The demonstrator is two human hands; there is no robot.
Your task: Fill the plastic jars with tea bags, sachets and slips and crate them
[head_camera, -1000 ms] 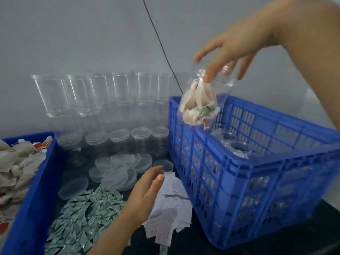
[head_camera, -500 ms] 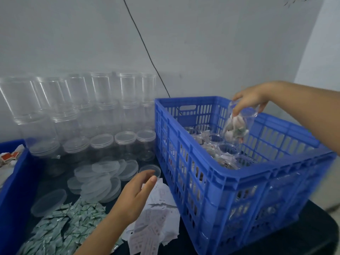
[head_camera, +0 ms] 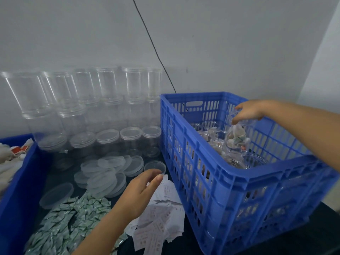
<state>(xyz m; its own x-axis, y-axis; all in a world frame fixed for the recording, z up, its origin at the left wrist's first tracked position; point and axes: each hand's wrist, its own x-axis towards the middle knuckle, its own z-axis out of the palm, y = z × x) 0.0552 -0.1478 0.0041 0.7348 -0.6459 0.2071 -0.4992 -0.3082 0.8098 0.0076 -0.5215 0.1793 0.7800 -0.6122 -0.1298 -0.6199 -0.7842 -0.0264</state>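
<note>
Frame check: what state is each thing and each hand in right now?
Filled jar: lidless, held by its rim over the crate.
Blue crate: partly filled with open jars.
Empty jars: stacked by the wall.
Loose lids: piled.
Right hand: grip on the jar.
Left hand: open, empty.

I am seeing a dark table (head_camera: 60, 178) carrying everything here. Just beyond the fingertips of my left hand (head_camera: 139, 195), loose clear lids (head_camera: 108, 173) are lying in a heap, with stacked empty jars (head_camera: 110, 115) standing behind them. Under that palm, paper slips (head_camera: 161, 216) are spreading beside green sachets (head_camera: 68, 219). A blue crate (head_camera: 239, 190) is sitting just right of those fingers, a blue bin (head_camera: 16, 184) well left.
</note>
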